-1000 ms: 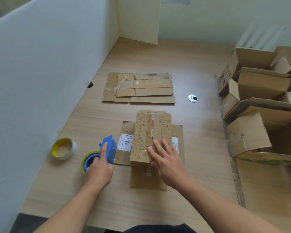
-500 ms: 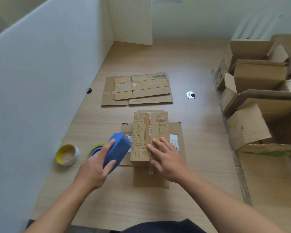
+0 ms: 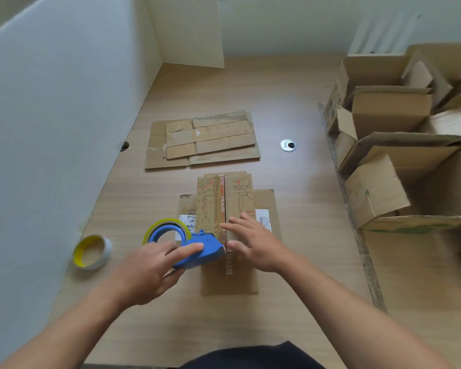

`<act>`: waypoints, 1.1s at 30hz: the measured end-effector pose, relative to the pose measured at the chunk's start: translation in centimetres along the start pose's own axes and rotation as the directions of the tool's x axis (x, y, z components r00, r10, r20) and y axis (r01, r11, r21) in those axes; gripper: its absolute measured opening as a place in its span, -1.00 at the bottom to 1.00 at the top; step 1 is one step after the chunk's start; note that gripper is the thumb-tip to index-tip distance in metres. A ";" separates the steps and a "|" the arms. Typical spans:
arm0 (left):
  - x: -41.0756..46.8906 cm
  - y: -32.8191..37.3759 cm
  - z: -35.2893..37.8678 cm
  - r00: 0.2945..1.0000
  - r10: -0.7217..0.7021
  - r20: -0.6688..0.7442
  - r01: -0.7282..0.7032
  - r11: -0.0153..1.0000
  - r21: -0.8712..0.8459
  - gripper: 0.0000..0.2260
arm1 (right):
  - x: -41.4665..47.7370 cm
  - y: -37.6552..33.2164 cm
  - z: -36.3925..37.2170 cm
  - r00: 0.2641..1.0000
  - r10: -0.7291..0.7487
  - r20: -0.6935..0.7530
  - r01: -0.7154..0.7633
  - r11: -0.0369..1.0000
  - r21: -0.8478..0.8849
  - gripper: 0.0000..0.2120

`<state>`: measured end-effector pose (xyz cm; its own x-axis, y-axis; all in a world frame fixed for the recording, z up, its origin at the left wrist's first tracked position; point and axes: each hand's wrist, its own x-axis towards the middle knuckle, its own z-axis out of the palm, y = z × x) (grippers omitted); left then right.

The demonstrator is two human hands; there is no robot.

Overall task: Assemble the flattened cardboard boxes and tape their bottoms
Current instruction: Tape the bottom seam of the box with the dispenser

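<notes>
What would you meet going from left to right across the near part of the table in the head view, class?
Loose tape roll → left hand holding the blue tape dispenser → right hand pressing the printed box → pile of assembled boxes.

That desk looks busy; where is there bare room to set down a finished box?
Bare wood lies behind the flattened cardboard stack, toward the back partition, and between the metal grommet and the assembled boxes. It is crowded around the printed box.
</notes>
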<state>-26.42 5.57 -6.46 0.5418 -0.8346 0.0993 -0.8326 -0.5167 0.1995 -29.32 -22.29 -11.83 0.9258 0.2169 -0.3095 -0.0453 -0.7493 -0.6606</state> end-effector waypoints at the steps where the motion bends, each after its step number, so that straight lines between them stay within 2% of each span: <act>1: 0.2 0.0 0.1 1.000 0.007 0.002 -0.007 1.000 -0.001 -0.61 | 0.0 -0.1 0.0 1.000 0.002 -0.005 -0.002 1.000 0.005 -0.52; 5: 0.8 0.0 0.2 1.000 0.003 0.020 -0.003 1.000 -0.005 -0.54 | 0.1 -0.7 0.0 0.999 0.010 -0.032 -0.010 1.000 0.003 -0.55; 10: 1.1 -0.2 0.2 0.999 -0.022 0.030 0.023 0.999 -0.047 -0.52 | 0.0 -1.2 0.7 0.992 0.015 -0.127 -0.008 0.999 0.053 -0.76; 19: 1.9 0.2 0.0 0.993 -0.074 0.092 0.087 0.985 -0.146 -0.53 | -0.8 -0.3 1.1 0.956 0.004 -0.295 0.079 0.960 0.268 -0.85; 23: 2.8 0.2 0.2 0.989 -0.078 0.129 0.103 0.974 -0.201 -0.42 | -1.7 -0.1 0.8 0.936 0.028 -0.351 0.108 0.926 0.361 -0.85; 28: 3.1 0.2 0.5 0.986 -0.036 0.166 0.068 0.979 -0.190 -0.50 | -4.6 1.7 0.5 0.854 0.069 -0.515 0.117 0.940 0.321 -0.85; 31: 3.3 0.1 0.6 0.982 -0.025 0.188 0.061 0.980 -0.189 -0.49 | -6.6 3.5 -0.8 0.846 0.094 -0.525 0.076 0.953 0.292 -0.84; 33: 3.8 0.0 0.7 0.978 -0.021 0.206 0.061 0.980 -0.190 -0.44 | -7.3 4.0 -0.6 0.846 0.140 -0.515 0.056 0.937 0.346 -0.78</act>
<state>-24.46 2.31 -6.74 0.5236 -0.8451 -0.1082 -0.7609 -0.5209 0.3870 -36.02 -27.29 -11.79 0.9700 -0.2432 -0.0018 -0.1203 -0.4736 -0.8725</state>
